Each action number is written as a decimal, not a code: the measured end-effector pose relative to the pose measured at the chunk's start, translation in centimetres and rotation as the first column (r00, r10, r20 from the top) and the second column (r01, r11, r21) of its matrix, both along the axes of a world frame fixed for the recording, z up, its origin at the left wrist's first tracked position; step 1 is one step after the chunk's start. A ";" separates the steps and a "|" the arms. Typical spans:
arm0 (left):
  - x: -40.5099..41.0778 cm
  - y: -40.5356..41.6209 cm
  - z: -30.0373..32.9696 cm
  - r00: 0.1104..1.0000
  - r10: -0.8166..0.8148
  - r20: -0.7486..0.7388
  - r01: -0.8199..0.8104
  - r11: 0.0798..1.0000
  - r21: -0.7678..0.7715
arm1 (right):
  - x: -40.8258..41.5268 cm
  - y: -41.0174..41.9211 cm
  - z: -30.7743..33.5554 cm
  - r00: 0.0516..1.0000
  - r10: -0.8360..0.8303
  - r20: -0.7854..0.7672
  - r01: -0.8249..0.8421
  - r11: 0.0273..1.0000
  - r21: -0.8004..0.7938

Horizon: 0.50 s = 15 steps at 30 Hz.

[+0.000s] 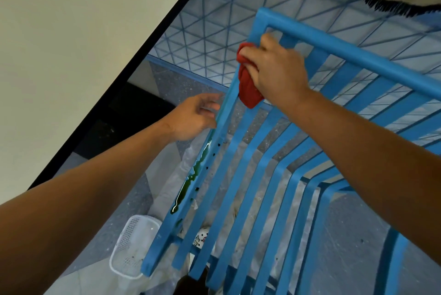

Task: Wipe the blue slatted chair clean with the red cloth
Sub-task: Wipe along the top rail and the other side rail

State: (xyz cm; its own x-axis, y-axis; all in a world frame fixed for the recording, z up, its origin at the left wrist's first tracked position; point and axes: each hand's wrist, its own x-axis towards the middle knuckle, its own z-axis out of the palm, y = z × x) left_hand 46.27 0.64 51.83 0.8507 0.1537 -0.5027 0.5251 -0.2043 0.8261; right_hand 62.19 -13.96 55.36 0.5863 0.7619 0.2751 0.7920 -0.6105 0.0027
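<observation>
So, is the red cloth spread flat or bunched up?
Bunched up. The red cloth hangs crumpled from the right hand, which grips it against the blue chair.

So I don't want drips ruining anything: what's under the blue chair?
Through the slats of the blue chair you can see clear plastic sheeting on speckled floor and a white basket beside it. The slats hide the rest.

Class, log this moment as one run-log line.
right hand: grips red cloth at chair frame | left hand: on side rail | green spill: unwiped
</observation>
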 end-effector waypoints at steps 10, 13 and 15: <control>-2.2 -0.1 -1.6 1.000 0.002 -0.023 -0.002 1.000 -0.023 | -4.7 -1.2 -4.5 0.978 -0.037 -0.206 0.018 0.995 -0.094; -2.3 -0.1 -1.6 1.000 0.003 -0.016 -0.003 0.999 -0.032 | -4.4 -1.0 -4.8 0.951 -0.007 -0.308 -0.001 1.000 -0.024; -2.3 -0.1 -1.5 1.000 0.017 -0.016 -0.018 0.998 -0.057 | -3.8 -1.3 -4.5 0.944 0.021 -0.330 -0.014 1.000 0.024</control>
